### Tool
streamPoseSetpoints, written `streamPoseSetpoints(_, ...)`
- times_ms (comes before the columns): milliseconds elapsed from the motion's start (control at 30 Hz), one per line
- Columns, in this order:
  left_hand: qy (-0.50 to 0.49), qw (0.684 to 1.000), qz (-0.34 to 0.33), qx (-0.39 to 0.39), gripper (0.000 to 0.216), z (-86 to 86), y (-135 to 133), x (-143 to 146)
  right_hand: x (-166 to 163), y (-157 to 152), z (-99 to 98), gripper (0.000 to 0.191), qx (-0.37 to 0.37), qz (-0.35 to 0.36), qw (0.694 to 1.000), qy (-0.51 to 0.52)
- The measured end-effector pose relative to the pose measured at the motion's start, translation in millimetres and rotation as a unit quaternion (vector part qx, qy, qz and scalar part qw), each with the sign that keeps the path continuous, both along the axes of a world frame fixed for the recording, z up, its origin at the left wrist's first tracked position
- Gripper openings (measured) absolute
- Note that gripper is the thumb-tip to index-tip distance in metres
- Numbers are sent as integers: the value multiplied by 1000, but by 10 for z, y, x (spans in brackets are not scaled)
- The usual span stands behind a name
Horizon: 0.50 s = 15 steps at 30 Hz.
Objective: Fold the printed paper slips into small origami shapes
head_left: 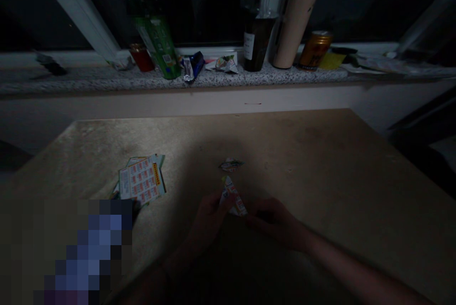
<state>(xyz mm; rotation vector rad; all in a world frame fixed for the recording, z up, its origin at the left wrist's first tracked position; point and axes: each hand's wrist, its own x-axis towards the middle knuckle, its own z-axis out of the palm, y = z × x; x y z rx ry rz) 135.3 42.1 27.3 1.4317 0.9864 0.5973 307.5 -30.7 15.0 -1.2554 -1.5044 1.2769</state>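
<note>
Near the middle of the table, my left hand (210, 214) pinches a printed sheet of paper folded into a triangle (239, 204), with the thumb lying across its face. At that paper's lower right corner is my right hand (273, 219), its fingers closed at the edge; the dim light hides their exact grip. Just beyond the triangle, a small folded printed paper (231, 165) rests on the table. To the left lies a loose pile of printed paper cards (140, 181), overlapping at different angles.
Behind the brown table (302, 148), a speckled stone sill (117, 79) carries a green bottle (160, 48), dark cup (260, 43), tall tube (299, 15), orange can (316, 51), small red jar (141, 58) and crumpled wrappers (193, 65). A blurred blue patch (98, 248) covers the lower left.
</note>
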Motion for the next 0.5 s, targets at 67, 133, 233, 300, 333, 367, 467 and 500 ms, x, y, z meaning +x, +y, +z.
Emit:
streamPoseSetpoints(67,-24,999,-1,-38,31,24,0,9,-9,-13,-3,21,16,21,999,-18)
streamPoseSetpoints(133,-32,997,2,-67,30,41,-4,16,-16,-20,7,19,26,37,998,-37)
streamPoseSetpoints(233,-32,996,-4,-79,29,32,-5,20,-19,-23,39,17,32,58,996,-55)
streamPoseSetpoints(300,-30,997,-11,-72,29,11,-3,17,-20,-24,55,16,33,61,996,-56)
streamPoseSetpoints(333,-29,997,-16,-68,28,3,-2,16,-22,-25,59,17,30,57,996,-56)
streamPoseSetpoints(367,-30,997,-20,-64,28,-2,-2,15,-24,-25,60,17,23,52,997,-55)
streamPoseSetpoints(467,-32,997,-23,-65,27,7,-6,17,-33,-18,58,20,-2,38,998,-44)
streamPoseSetpoints(500,-32,997,-21,-66,27,16,-8,19,-35,-12,59,21,-4,32,999,-43)
